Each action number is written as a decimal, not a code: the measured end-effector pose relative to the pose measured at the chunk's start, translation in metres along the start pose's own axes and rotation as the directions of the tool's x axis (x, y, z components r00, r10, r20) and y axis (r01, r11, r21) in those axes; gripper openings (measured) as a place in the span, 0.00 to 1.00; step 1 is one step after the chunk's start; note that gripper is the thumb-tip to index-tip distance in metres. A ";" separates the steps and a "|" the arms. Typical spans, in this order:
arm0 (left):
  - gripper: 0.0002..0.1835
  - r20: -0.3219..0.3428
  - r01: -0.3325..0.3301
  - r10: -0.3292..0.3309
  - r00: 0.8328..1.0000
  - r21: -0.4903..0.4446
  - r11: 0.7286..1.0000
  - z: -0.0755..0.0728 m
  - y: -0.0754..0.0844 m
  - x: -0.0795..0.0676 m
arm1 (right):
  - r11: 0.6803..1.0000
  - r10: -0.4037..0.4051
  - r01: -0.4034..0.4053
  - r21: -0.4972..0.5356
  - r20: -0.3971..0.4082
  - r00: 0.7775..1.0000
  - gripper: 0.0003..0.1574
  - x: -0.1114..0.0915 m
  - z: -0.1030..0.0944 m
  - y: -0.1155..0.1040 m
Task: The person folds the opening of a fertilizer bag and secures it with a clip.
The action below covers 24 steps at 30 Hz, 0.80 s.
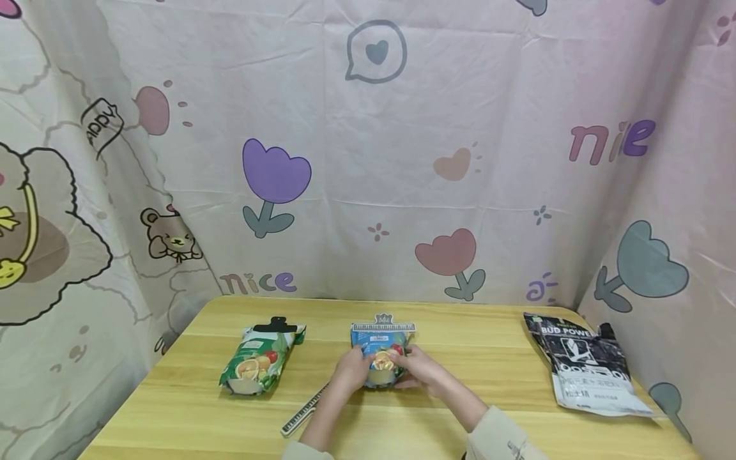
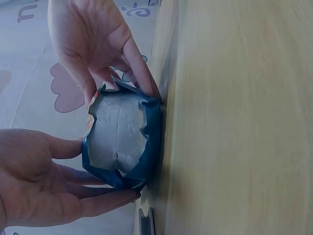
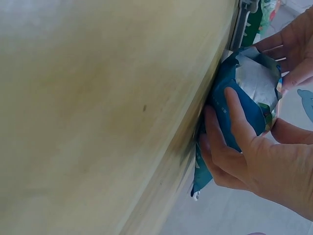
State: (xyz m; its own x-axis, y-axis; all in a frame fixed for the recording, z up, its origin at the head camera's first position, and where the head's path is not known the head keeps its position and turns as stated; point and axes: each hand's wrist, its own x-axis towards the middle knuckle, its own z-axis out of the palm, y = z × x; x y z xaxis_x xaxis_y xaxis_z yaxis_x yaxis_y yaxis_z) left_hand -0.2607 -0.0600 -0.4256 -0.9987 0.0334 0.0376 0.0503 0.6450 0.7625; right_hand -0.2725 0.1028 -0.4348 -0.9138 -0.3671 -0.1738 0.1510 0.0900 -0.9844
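Head view: pinching blue fruit-print pouch [image 1: 380,365] by its sides with left hand [image 1: 352,368] and right hand [image 1: 421,367], on wood-grain table [image 1: 425,421] between green fruit-print pouch [image 1: 260,359] and BUD POWER bag [image 1: 585,365]

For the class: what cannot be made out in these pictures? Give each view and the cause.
Head view: part of the long, piano-key-patterned black-and-white strip, behind the left forearm.
Head view: part of the front of the blue, fruit-printed, shiny bag, under the left grip.
Head view: the finest lettering on the black-and-silver pouch, too small.
Left wrist view: the rest of the strip, cut off by the bottom edge.
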 end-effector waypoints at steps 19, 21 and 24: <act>0.24 -0.074 -0.148 0.164 0.984 0.181 0.972 0.018 0.031 -0.009 | 0.989 -0.099 0.089 -0.121 -0.086 0.991 0.32 -0.029 -0.041 -0.002; 0.21 -0.083 -0.190 0.204 0.975 0.156 0.969 0.023 0.041 -0.007 | 0.977 -0.139 0.111 -0.183 -0.148 0.979 0.30 -0.038 -0.060 -0.003; 0.20 -0.060 -0.224 0.228 0.972 0.072 0.972 0.033 0.057 -0.004 | 0.944 -0.203 0.122 -0.307 -0.247 0.948 0.27 -0.055 -0.097 -0.007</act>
State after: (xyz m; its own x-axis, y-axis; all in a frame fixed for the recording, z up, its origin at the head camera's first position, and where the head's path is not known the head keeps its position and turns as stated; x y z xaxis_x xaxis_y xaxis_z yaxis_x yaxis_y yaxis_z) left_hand -0.2537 0.0020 -0.4038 -0.9590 0.1336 0.2497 0.2727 0.6743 0.6863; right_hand -0.2601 0.2124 -0.4163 -0.9897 -0.1371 0.0415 -0.0844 0.3244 -0.9422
